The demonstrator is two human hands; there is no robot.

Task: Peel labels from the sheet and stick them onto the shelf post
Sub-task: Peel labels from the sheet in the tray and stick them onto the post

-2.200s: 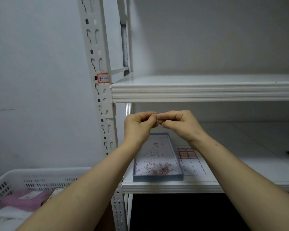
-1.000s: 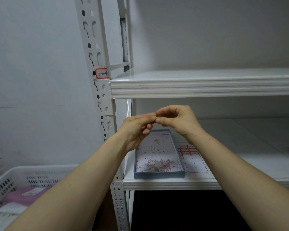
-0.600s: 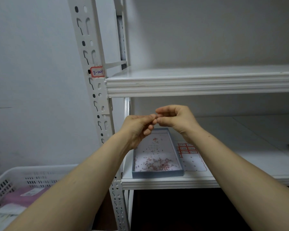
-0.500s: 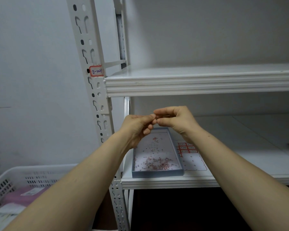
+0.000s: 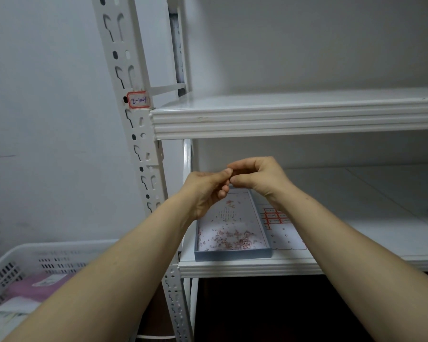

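Note:
My left hand (image 5: 205, 191) and my right hand (image 5: 257, 178) meet fingertip to fingertip in front of the lower shelf, both pinched on a tiny label that is almost wholly hidden between the fingers. The label sheet (image 5: 286, 234) lies flat on the lower shelf below my right wrist, with a few red-bordered labels left at its top. The white slotted shelf post (image 5: 134, 134) stands upright to the left of my hands. One red-bordered handwritten label (image 5: 138, 100) is stuck on it level with the upper shelf.
A shallow blue tray (image 5: 232, 255) with several small reddish scraps sits on the lower shelf (image 5: 381, 238) beside the sheet. The upper shelf (image 5: 294, 117) juts out above my hands. A white slotted basket (image 5: 35, 257) with pink and white packets stands at the lower left.
My hands have stayed pinched together, shifting only slightly. The view has drifted a little, so the post and shelves sit slightly further left.

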